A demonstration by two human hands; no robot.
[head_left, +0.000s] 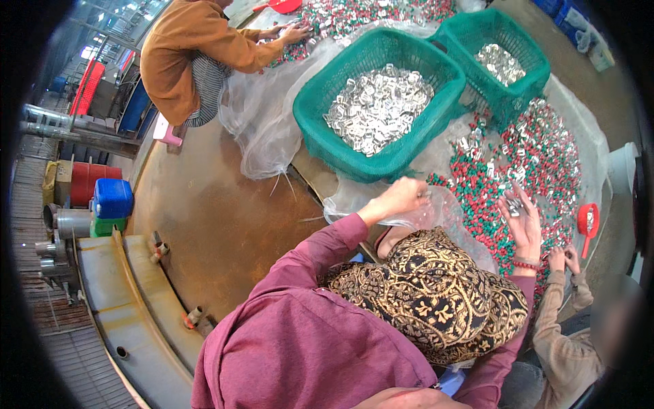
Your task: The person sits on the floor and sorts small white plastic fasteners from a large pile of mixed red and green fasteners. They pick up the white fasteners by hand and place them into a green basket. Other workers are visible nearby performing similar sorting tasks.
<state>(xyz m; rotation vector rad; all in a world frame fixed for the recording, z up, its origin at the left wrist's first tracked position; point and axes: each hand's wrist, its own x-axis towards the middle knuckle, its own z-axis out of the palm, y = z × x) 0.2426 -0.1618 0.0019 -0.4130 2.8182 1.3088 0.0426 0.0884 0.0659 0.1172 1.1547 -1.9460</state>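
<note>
So the right hand [526, 230] is palm up, cupped around a few silver pieces [515, 206], right over the pile of red, green and silver bits [477, 211]. The left hand [405, 196] is curled near the front of the big green basket [327, 153]; can't tell if there's anything in those fingers, tbh.

If you ask me, the trick is keeping that right palm level and a bit closed so nothing slides off, and lifting silver bits with fingertips rather than raking, since red and green ones sit right up against them. Small handfuls seem safer too.

What gets in the way: the knees under that black and gold cloth [436, 293] poke up between the arms, and the clear plastic sheet [443, 210] is bunched up by the left hand, so I'd watch for snagging it. Someone in tan sleeves [569, 354] has hands just beside the right wrist, so elbow room's tight.

Further out, a second green basket [524, 95] with silver pieces sits behind the first, a red scoop [588, 218] lies off right, and somebody in an orange-brown top [180, 54] works the far side.
</note>
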